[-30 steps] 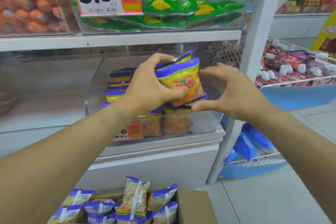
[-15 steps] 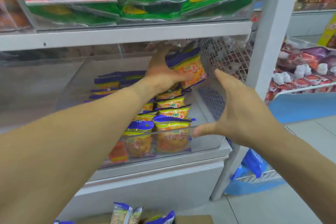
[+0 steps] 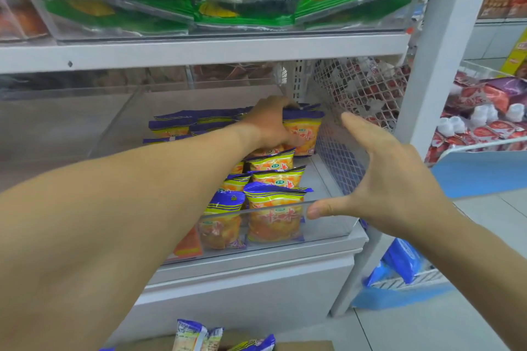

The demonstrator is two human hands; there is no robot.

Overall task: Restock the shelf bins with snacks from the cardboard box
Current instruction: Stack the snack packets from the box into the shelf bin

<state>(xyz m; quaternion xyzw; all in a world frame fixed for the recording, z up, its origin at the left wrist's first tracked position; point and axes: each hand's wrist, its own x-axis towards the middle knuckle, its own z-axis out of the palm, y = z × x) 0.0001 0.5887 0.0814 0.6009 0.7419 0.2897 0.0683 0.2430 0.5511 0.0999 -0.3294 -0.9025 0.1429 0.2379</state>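
Fingers of my left hand [image 3: 269, 122] curl round a snack packet [image 3: 303, 134], seating it upright at the back of the clear bin [image 3: 328, 225]; my right hand [image 3: 390, 179] hovers spread, holding nothing. Next, I judge: release, then reach to the cardboard box [image 3: 302, 346] below.

The left arm reaches far forward from the lower left, bare forearm stretched nearly straight, and the left hand [image 3: 269, 122] has its fingers curled over the top of a snack packet [image 3: 303, 134], with the thumb against the packet's front. The right hand [image 3: 390, 179] hovers nearer the camera, holding nothing, fingers extended upward together and thumb spread out to the left.
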